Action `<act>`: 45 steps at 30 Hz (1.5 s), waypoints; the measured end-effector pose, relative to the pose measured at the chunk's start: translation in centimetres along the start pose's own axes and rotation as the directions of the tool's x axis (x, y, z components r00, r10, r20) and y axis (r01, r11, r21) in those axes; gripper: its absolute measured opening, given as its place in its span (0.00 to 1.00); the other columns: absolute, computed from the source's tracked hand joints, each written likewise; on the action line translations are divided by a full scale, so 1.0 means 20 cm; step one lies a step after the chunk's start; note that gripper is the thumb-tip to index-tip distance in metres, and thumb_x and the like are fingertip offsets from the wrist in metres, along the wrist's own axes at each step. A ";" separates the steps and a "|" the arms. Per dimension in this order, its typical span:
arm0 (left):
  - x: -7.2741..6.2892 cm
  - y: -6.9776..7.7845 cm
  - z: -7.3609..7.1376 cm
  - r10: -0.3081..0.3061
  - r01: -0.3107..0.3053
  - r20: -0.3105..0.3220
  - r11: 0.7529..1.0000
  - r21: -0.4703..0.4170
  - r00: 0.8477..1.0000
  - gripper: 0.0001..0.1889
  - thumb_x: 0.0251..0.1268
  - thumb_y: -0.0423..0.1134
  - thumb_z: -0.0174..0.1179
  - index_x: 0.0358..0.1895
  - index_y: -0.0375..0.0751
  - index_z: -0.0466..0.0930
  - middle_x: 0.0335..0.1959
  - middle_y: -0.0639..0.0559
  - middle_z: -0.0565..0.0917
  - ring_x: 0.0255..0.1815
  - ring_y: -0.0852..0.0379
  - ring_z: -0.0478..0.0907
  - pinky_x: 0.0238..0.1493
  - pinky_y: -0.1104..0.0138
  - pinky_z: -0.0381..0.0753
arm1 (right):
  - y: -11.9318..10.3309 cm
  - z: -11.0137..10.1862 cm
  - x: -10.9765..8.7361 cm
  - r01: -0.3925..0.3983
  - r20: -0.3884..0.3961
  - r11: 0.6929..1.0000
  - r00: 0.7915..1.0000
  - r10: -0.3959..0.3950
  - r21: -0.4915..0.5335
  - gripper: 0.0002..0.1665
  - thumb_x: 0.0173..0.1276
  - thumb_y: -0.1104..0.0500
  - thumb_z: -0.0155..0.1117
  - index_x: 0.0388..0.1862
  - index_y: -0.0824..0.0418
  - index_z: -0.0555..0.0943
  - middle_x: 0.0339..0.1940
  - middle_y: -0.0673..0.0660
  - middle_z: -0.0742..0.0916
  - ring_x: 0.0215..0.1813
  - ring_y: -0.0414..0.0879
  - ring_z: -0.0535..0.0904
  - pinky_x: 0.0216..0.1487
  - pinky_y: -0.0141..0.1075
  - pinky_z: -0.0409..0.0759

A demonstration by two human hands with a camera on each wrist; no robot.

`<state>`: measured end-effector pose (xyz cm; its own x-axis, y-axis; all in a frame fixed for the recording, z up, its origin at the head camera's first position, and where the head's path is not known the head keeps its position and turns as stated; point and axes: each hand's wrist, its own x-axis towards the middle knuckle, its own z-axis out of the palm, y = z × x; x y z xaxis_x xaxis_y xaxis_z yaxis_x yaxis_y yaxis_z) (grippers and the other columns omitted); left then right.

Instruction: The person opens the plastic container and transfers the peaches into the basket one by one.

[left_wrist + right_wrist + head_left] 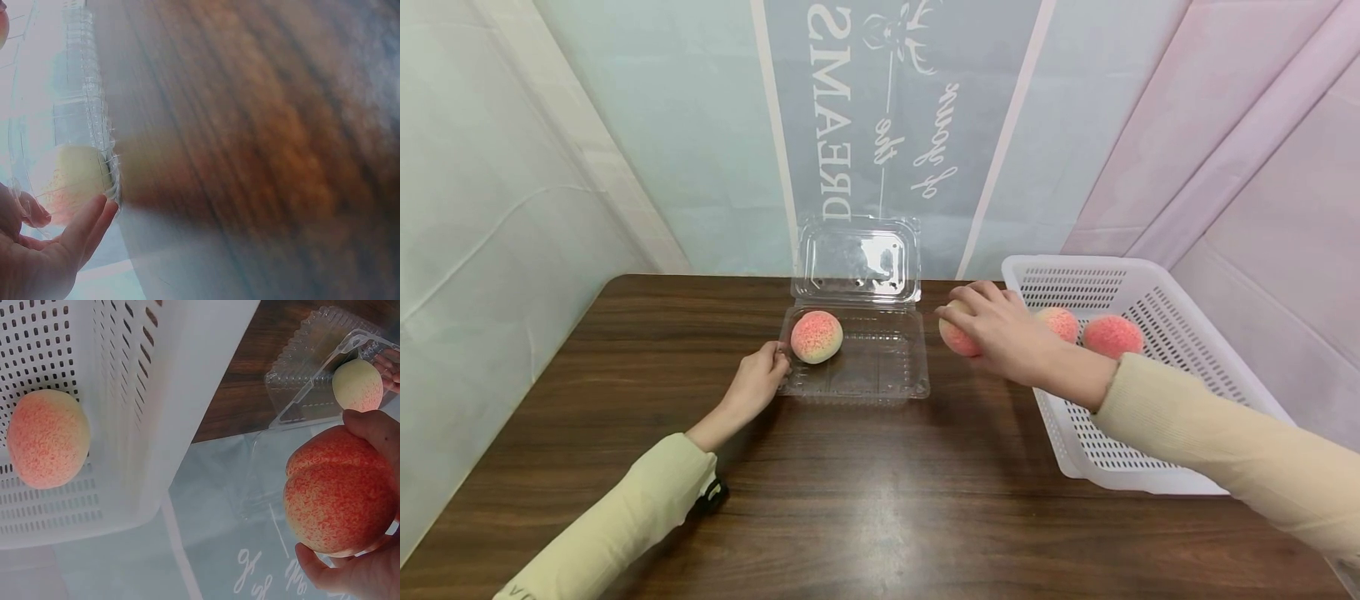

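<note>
A clear plastic clamshell box [880, 385] stands on the table with its lid [857, 262] raised at the back. One pink and cream peach [816, 337] lies in its left part. My left hand [751, 385] holds the box's left edge, with thumb and fingers [87, 228] on either side of the wall. Between the box and a white basket, my right hand [1011, 340] grips another peach [344, 494] from above, off the table. The crease of this peach shows in the right wrist view.
The white perforated basket [1078, 263] stands at the right, partly under the right forearm. Inside it are a pinkish-red peach [1112, 337] and a paler one [1060, 322]. A printed cloth [700, 150] hangs behind the wooden table [850, 483].
</note>
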<state>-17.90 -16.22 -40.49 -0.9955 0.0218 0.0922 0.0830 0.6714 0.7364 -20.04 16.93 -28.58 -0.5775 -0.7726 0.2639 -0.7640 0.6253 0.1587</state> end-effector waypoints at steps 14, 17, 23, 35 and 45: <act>0.00 0.00 0.01 -0.001 0.001 0.005 1.000 -0.008 1.000 0.16 0.66 0.30 0.40 0.51 0.22 0.68 0.33 0.38 0.79 0.33 0.49 0.80 0.30 0.65 0.77 | 0.03 -0.02 -0.04 -0.003 -0.012 1.000 1.000 0.003 -0.008 0.38 0.38 0.57 0.76 0.52 0.59 0.75 0.50 0.60 0.76 0.54 0.59 0.67 0.41 0.55 0.70; 0.00 -0.01 0.01 0.001 -0.001 0.003 1.000 -0.009 1.000 0.16 0.65 0.30 0.40 0.51 0.22 0.68 0.33 0.38 0.80 0.32 0.49 0.80 0.29 0.65 0.77 | 0.04 -0.02 -0.04 -0.006 -0.018 1.000 1.000 0.006 -0.007 0.37 0.38 0.58 0.76 0.52 0.59 0.75 0.50 0.60 0.76 0.54 0.59 0.67 0.40 0.56 0.70; 0.00 -0.01 0.01 0.011 -0.011 -0.007 1.000 -0.005 1.000 0.16 0.65 0.30 0.41 0.50 0.22 0.69 0.32 0.38 0.80 0.32 0.49 0.80 0.29 0.65 0.78 | 0.05 -0.03 -0.05 -0.026 -0.005 1.000 1.000 0.026 0.011 0.39 0.36 0.60 0.76 0.53 0.59 0.74 0.51 0.60 0.75 0.55 0.58 0.66 0.40 0.57 0.70; 0.00 -0.01 0.01 0.008 -0.008 -0.015 1.000 -0.009 1.000 0.16 0.65 0.29 0.40 0.50 0.22 0.69 0.32 0.38 0.80 0.32 0.49 0.80 0.30 0.65 0.78 | 0.08 -0.05 -0.09 -0.062 0.016 0.998 0.998 0.062 -0.006 0.40 0.36 0.60 0.76 0.54 0.59 0.73 0.53 0.62 0.74 0.55 0.60 0.65 0.41 0.59 0.70; 0.00 -0.01 0.01 0.017 -0.017 -0.013 1.000 -0.009 1.000 0.15 0.65 0.29 0.40 0.49 0.21 0.69 0.32 0.37 0.80 0.31 0.49 0.80 0.29 0.65 0.79 | 0.11 -0.07 -0.12 -0.079 0.014 0.997 0.997 0.079 0.000 0.39 0.37 0.62 0.73 0.54 0.62 0.73 0.53 0.65 0.73 0.54 0.62 0.65 0.41 0.60 0.69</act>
<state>-17.96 -16.19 -40.84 -0.9933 0.0235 0.1129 0.0999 0.6645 0.7406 -19.93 20.37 -27.60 -0.6401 -0.7221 0.2623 -0.7159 0.6846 0.1376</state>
